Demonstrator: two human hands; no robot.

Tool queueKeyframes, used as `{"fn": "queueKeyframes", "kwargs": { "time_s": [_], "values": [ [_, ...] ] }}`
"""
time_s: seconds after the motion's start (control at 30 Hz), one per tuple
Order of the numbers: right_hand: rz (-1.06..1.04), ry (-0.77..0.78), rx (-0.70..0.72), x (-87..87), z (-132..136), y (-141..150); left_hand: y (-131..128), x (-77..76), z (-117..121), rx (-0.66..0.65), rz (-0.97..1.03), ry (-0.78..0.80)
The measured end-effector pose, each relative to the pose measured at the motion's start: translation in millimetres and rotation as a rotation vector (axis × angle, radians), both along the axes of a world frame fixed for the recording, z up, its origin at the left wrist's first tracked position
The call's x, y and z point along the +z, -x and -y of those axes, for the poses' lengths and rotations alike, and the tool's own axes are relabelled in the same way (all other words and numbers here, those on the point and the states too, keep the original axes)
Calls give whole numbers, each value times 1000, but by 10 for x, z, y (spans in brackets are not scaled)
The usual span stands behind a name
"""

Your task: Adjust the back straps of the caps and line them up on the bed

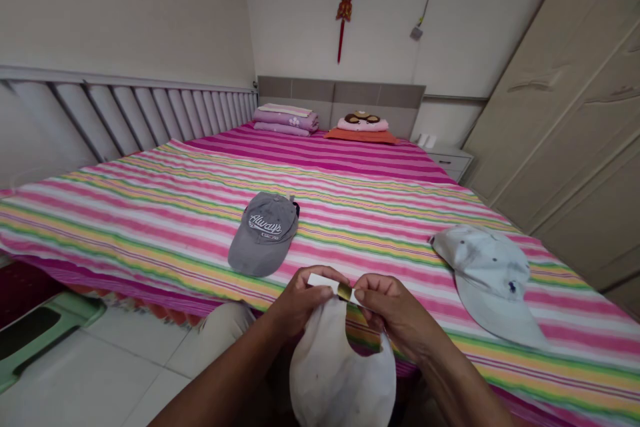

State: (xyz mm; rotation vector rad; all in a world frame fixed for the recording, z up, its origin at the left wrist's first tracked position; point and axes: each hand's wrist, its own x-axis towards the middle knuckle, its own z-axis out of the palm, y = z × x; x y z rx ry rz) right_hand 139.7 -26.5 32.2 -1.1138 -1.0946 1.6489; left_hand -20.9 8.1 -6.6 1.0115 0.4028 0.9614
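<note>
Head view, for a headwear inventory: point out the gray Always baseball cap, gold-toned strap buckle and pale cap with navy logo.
Gray Always baseball cap [265, 225]: head view, lettered front of the crown.
Gold-toned strap buckle [345, 291]: head view, visible face.
Pale cap with navy logo [493, 273]: head view, the crown.

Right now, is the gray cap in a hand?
No, the gray cap lies on the striped cloth; the left hand and right hand hold a white cap.

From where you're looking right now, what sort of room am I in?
It looks like a bedroom: there's a bed with a grey headboard against the wall, folded purple bedding at its head, and a small white nightstand beside it.
</note>
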Motion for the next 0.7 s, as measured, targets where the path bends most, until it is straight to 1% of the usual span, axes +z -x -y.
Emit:
{"fn": "queueKeyframes", "kwargs": {
  "time_s": [0.1, 0.27, 0.53, 0.6, 0.7],
  "values": [
    [3, -8, -3, 24, 4, 19, 76, 94, -76, -74, -29, 35],
    [5, -6, 14, 34, -5, 40, 156, 220, -209, -190, -183, 68],
    [15, 0, 19, 27, -15, 51, 199, 327, -274, -328, -401, 143],
    [17, 3, 21, 33, -22, 60, 198, 340, -268, -354, -426, 147],
    [31, -5, 28, 31, -35, 71, 190, 340, -257, -357, -427, 158]
  ]
}}
